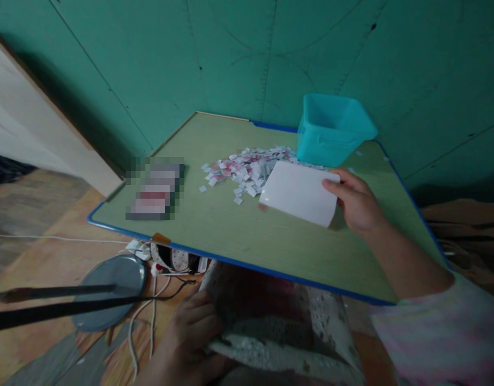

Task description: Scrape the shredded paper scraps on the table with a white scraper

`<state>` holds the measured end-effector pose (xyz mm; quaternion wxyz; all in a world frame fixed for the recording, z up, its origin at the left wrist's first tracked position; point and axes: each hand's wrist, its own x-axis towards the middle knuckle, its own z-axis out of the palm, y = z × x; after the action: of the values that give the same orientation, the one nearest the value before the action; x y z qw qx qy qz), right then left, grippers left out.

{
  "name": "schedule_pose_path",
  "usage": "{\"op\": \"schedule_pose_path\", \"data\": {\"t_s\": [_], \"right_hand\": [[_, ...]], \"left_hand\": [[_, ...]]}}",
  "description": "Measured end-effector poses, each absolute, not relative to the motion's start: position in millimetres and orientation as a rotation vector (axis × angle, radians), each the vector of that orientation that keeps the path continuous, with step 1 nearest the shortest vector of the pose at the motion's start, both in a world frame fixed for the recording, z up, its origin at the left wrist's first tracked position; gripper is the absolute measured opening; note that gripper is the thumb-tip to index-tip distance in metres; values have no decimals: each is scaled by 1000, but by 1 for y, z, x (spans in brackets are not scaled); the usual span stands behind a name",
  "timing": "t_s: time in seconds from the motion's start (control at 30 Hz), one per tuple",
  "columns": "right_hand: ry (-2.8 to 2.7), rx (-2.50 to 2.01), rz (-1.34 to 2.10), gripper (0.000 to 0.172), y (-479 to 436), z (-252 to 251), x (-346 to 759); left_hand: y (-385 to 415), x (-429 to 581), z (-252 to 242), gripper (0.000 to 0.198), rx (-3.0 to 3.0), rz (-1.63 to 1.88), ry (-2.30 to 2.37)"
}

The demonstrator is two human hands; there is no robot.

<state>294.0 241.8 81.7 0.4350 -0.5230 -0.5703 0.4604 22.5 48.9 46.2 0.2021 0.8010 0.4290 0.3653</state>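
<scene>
In my right hand [357, 201] a blank white sheet [301, 190] is pinched at its right edge, thumb on top. The sheet is tilted over the table, its left end beside a pile of small white and pinkish paper squares [247, 169]. Below the table's front edge, my left hand [196, 327] is closed on the rim of an open whitish sack [279, 348] with dark spots. The sack's inside is dark, with a reddish patch near the back.
A turquoise plastic bin [329, 136] stands at the back right of the green, blue-edged table [239, 230]. A blurred-out flat object [156, 190] lies at the left. Below are a grey round stool [110, 292], white cables [152, 316] and two dark straps [70, 308]. A green wall [239, 53] rises behind.
</scene>
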Motion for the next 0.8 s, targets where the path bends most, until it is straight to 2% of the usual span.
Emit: {"op": "schedule_pose_path", "data": {"t_s": [0.2, 0.57, 0.8], "right_hand": [[-1347, -1241, 1329, 13, 237, 88, 288], [-1170, -1357, 1103, 11, 237, 90, 287], [-1278, -1377, 1275, 13, 231, 95, 285]], "left_hand": [[44, 18, 42, 36, 2244, 980, 1211], [45, 19, 39, 37, 2258, 979, 1205], [42, 17, 35, 33, 2225, 971, 1194]]}}
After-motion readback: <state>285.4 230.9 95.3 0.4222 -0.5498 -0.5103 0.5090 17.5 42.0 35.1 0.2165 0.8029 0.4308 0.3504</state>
